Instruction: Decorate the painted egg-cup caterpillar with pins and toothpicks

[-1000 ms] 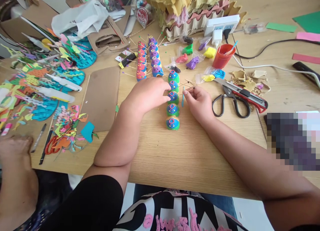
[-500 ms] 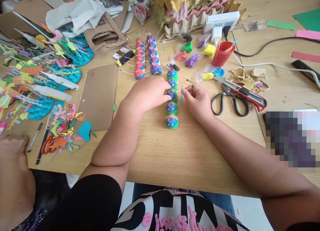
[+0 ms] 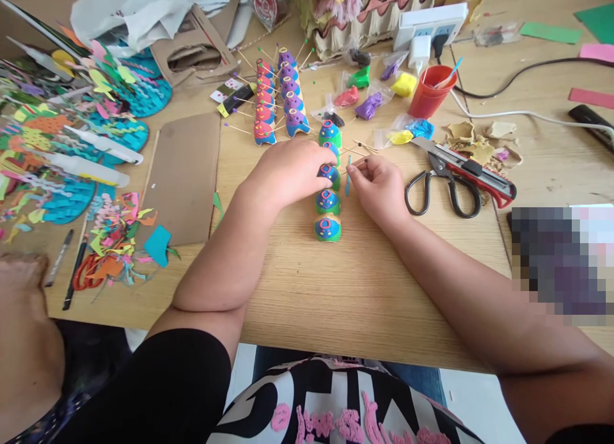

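A row of painted green and blue egg-carton cups forms a caterpillar on the wooden table. My left hand rests on the row's middle cup, fingers closed around it. My right hand sits just right of the row and pinches a thin wooden toothpick between thumb and forefinger, its tip pointing at the held cup. A small blue tool lies between the row and my right hand.
Two finished caterpillars, red and purple, stand behind. Scissors, a red box cutter, a red cup, clay bags, cardboard and paper scraps lie around. Another person's arm is at the lower left.
The view has shifted slightly downward. My right hand has edged closer to the row with the toothpick; my left hand stays on the same cup.
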{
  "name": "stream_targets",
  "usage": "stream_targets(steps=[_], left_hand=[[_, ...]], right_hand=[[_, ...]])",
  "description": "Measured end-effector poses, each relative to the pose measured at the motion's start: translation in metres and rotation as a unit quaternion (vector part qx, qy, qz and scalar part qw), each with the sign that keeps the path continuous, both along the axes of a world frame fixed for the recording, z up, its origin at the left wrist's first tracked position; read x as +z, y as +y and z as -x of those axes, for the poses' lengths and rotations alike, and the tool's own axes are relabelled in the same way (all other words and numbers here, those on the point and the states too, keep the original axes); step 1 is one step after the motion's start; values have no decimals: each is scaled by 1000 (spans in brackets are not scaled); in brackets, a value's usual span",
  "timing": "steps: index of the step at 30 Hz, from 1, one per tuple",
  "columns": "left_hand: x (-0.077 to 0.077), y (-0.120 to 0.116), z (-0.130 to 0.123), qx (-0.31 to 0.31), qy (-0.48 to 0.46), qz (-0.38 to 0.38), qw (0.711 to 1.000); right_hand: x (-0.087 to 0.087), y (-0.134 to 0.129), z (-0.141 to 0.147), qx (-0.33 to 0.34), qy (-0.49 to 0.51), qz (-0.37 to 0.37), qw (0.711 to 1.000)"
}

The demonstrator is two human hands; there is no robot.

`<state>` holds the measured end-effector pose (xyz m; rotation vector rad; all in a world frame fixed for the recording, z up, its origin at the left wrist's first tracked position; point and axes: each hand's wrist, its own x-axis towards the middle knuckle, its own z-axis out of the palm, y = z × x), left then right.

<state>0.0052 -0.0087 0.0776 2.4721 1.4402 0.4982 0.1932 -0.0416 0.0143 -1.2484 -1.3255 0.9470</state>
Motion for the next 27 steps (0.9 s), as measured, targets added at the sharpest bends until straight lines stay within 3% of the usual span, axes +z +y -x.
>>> stream_targets(steps=[3, 8, 27], left_hand=[[14, -5, -6, -25, 111, 32, 993], [30, -12, -15, -29, 196, 39, 979], [24, -7, -13, -41, 201, 25, 979]], right_hand=[[0, 0, 0, 2, -10, -7, 1000], [1, 0, 1, -3, -32, -1, 999], [0, 0, 2, 10, -48, 12, 999]])
